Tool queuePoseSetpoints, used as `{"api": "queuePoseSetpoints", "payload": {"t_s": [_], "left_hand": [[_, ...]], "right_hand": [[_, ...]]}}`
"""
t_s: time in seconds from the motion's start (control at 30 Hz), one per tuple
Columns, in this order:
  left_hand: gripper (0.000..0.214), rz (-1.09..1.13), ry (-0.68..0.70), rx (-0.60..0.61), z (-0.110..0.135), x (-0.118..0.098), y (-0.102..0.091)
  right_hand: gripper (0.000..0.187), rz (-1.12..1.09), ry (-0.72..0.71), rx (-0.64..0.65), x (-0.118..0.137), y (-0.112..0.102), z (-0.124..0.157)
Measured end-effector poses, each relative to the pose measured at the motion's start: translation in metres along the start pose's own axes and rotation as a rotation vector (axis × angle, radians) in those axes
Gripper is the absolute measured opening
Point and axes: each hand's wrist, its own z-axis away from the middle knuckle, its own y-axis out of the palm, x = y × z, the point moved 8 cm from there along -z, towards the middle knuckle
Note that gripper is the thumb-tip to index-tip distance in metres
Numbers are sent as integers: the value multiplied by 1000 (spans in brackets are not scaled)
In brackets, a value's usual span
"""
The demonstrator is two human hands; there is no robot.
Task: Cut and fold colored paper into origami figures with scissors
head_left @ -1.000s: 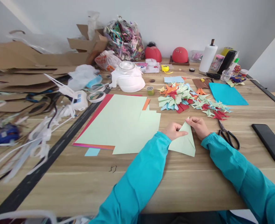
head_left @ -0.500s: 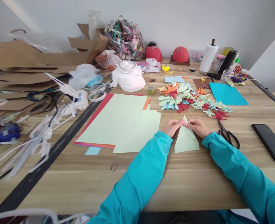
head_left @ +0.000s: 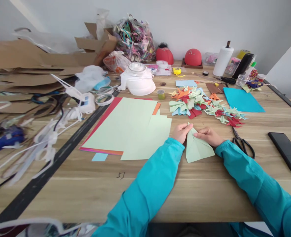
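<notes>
A pale green folded paper triangle (head_left: 197, 148) lies on the wooden table (head_left: 185, 194), its point away from me. My left hand (head_left: 181, 132) pinches the paper's upper left edge near the tip. My right hand (head_left: 209, 136) presses its fingers on the upper right side of the same paper. Both arms wear teal sleeves. Large pale green sheets (head_left: 130, 130) lie just left of my hands, on top of red and orange sheets.
A pile of folded paper shapes (head_left: 199, 105) lies beyond my hands. Black scissors (head_left: 243, 143) and a dark phone (head_left: 286, 152) lie to the right, a blue sheet (head_left: 241, 99) behind them. Cardboard, plastic straps and a blue glue gun (head_left: 4, 140) crowd the left. A paper towel roll (head_left: 222, 61) stands at the back.
The green paper has turned so that its tip points away from me. Both hands have closed in on that tip, the right hand now pressing on a fold.
</notes>
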Motion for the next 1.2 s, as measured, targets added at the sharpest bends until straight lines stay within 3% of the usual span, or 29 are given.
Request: {"api": "queuePoseSetpoints", "payload": {"t_s": [0.17, 0.33, 0.53, 0.77, 0.9, 1.2], "left_hand": [[48, 20, 9, -78, -2, 1, -5], [49, 183, -1, -197, -8, 7, -19], [49, 194, -12, -105, -9, 3, -13], [39, 77, 35, 134, 1, -7, 16], [36, 68, 64, 156, 3, -10, 19], [39, 69, -35, 152, 1, 2, 17]], "right_hand": [[49, -104, 70, -14, -4, -3, 2], [47, -143, 42, 49, -3, -6, 4], [53, -116, -13, 154, -7, -9, 4], [48, -28, -52, 101, 1, 1, 1], [53, 60, -92, 116, 4, 5, -1], [57, 139, -121, 129, 4, 5, -1]]}}
